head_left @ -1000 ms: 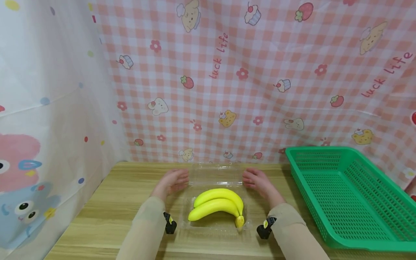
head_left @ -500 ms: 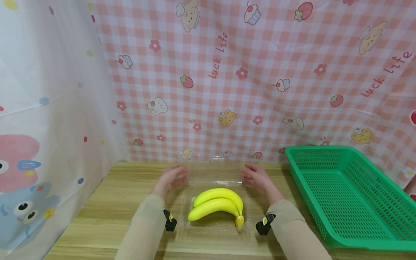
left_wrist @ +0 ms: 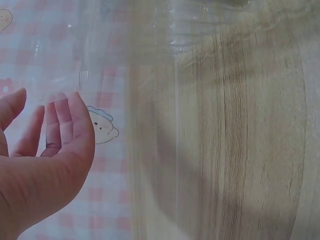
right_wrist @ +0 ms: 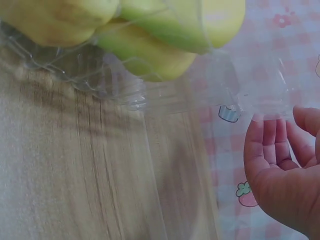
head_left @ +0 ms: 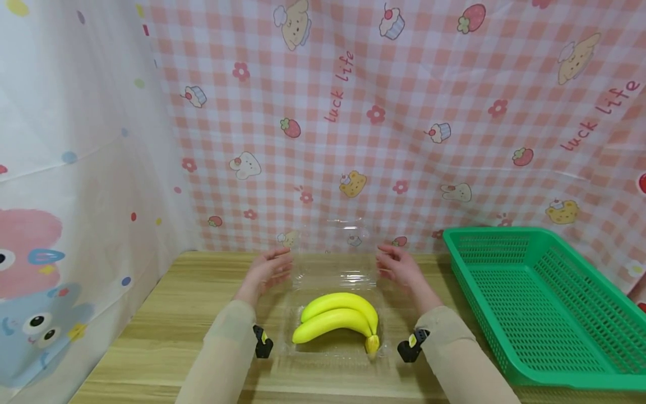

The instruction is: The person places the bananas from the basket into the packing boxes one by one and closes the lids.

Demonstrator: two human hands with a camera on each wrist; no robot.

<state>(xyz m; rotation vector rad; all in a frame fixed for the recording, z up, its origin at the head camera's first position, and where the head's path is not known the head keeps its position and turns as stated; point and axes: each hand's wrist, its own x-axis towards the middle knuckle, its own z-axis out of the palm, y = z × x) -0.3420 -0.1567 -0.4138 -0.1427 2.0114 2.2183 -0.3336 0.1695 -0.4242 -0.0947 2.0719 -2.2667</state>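
A clear plastic clamshell box stands mid-table in the head view, its base (head_left: 333, 354) holding a bunch of yellow bananas (head_left: 337, 325). Behind the fruit its hinged lid (head_left: 335, 264) is tilted up. At the lid's left side is my left hand (head_left: 266, 272), fingers loosely bent and fingertips at the edge. On the opposite side my right hand (head_left: 401, 270) mirrors it, fingertips at the lid's right edge. Both wrist views show the thumb apart from the fingers, with the left palm (left_wrist: 55, 170) and right palm (right_wrist: 280, 185) visible.
To the right, a green plastic basket (head_left: 510, 359) with perforated walls stands on the wooden table (head_left: 161, 336). A pink checked cloth (head_left: 323, 168) hangs behind the table, and a white patterned curtain (head_left: 101, 185) hangs at the left.
The lid has risen from lying back low behind the bananas to a steeper tilt. Both hands have moved up slightly with it. The bananas and basket have stayed put.
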